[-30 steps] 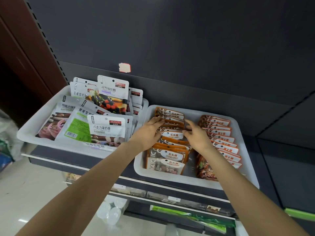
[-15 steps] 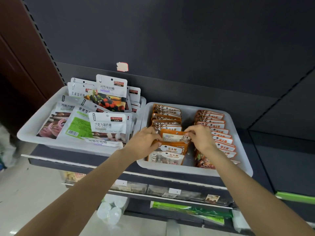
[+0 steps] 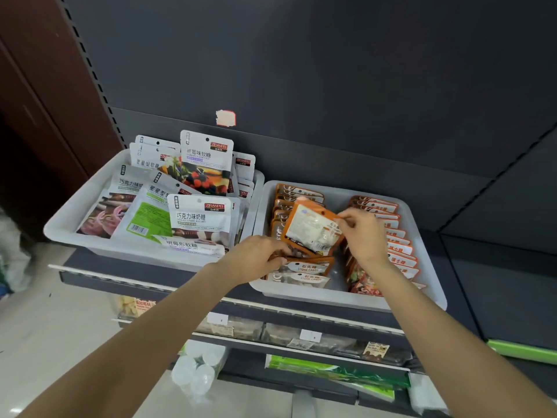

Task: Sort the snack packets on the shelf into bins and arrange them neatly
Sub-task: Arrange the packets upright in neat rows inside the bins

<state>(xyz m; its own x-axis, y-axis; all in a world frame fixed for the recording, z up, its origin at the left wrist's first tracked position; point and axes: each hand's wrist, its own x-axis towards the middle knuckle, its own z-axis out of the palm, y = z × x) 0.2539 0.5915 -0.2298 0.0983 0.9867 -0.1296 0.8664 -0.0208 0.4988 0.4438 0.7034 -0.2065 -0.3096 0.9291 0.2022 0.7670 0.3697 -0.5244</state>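
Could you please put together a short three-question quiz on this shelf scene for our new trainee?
1. True or false: the right hand pinches the lifted orange packet by its corner.
2. Which bin holds the white packets? A. left bin B. right bin
3. Fill in: the left hand rests at the front of the ____ row of orange packets in the right bin.

Key: 1 true; 2 A; 3 left.

Orange packet [image 3: 312, 229] now lifted, back-side up
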